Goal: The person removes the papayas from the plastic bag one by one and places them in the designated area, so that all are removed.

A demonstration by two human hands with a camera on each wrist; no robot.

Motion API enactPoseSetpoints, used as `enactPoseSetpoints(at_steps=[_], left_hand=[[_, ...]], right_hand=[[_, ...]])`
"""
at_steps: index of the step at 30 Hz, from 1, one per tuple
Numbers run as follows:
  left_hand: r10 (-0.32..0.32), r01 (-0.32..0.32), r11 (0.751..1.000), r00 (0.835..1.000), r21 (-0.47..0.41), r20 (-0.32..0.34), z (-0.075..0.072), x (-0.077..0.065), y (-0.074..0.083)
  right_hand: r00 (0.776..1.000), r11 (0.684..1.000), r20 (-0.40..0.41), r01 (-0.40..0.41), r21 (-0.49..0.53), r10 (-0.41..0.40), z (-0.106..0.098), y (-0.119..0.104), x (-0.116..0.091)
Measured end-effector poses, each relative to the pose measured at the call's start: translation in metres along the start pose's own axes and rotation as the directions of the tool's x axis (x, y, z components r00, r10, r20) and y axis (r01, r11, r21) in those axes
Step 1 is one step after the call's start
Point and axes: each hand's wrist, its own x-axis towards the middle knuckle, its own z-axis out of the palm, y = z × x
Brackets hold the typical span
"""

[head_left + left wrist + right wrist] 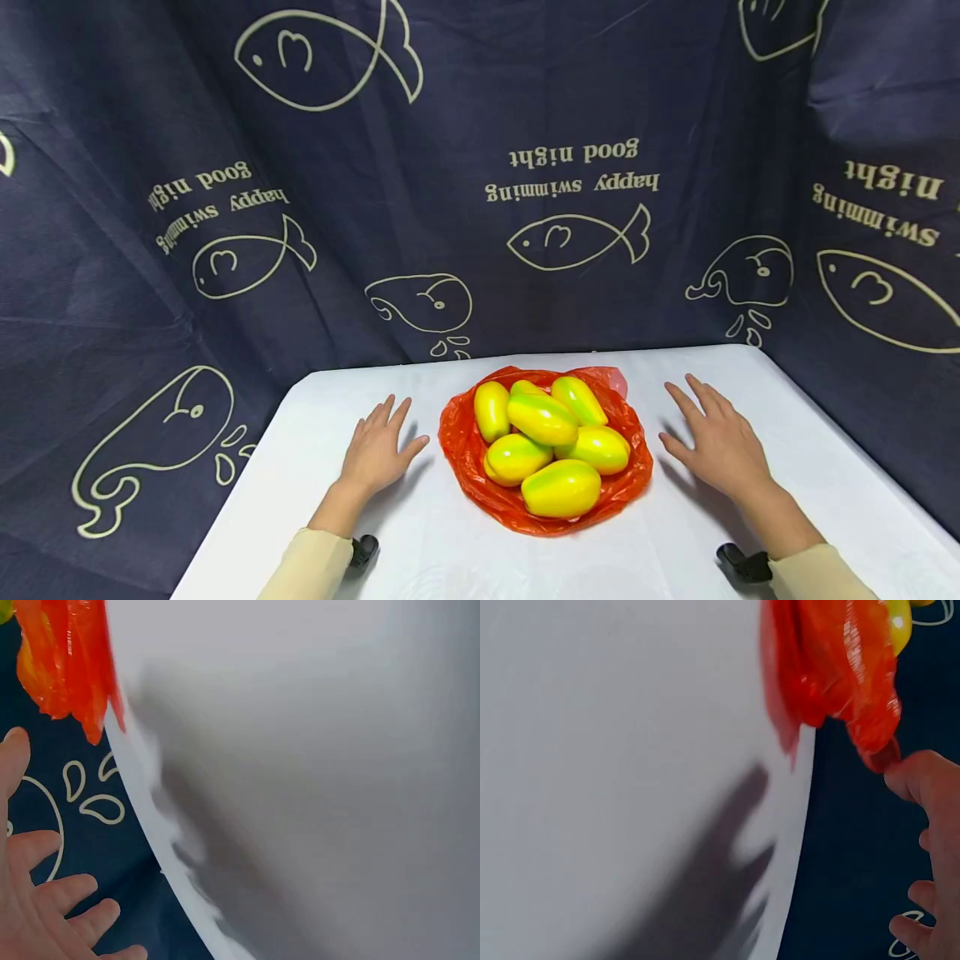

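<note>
Several yellow-green fruits, papaya- or mango-like (543, 419), lie heaped in a red plastic bag (480, 497) whose rim is spread open around them. To the bag's left my left hand (377, 450) hovers above the table with fingers spread, holding nothing. On the other side my right hand (716, 437) hovers likewise, its fingers extended and apart from the bag. The left wrist view has the bag's red edge (71, 660) at the upper left, above my thumb. In the right wrist view the bag (840, 667) hangs into the top right, close to my thumb.
A white-covered table (480, 571) carries the bag. Behind it and along both sides hangs a dark blue curtain (450, 217) printed with fish, whales and upside-down lettering. Each wrist wears a black device (363, 552), below the cream sleeves (311, 567).
</note>
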Motion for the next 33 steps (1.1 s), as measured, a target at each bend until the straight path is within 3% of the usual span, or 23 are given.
enactPoseSetpoints(at_steps=[8, 16, 24, 33], left_hand=[[-0.016, 0.018, 0.993, 1.0, -0.118, 0.011, 0.001, 0.007, 0.01], [-0.034, 0.038, 0.966, 0.999, -0.254, 0.018, 0.004, 0.009, 0.02], [-0.019, 0.038, 0.918, 0.999, -0.394, 0.051, 0.011, 0.013, 0.025], [-0.06, 0.076, 0.822, 0.997, -0.564, 0.046, 0.017, 0.017, 0.035]], right_hand=[[0.999, 0.99, 0.015, -0.053, 0.131, 0.051, -0.016, -0.019, 0.006], [0.998, 0.973, 0.004, -0.06, 0.221, 0.06, -0.021, -0.037, 0.011], [0.996, 0.946, 0.055, -0.089, 0.313, 0.076, -0.023, -0.053, 0.015], [0.993, 0.909, 0.104, -0.1, 0.405, 0.063, -0.017, -0.068, 0.019]])
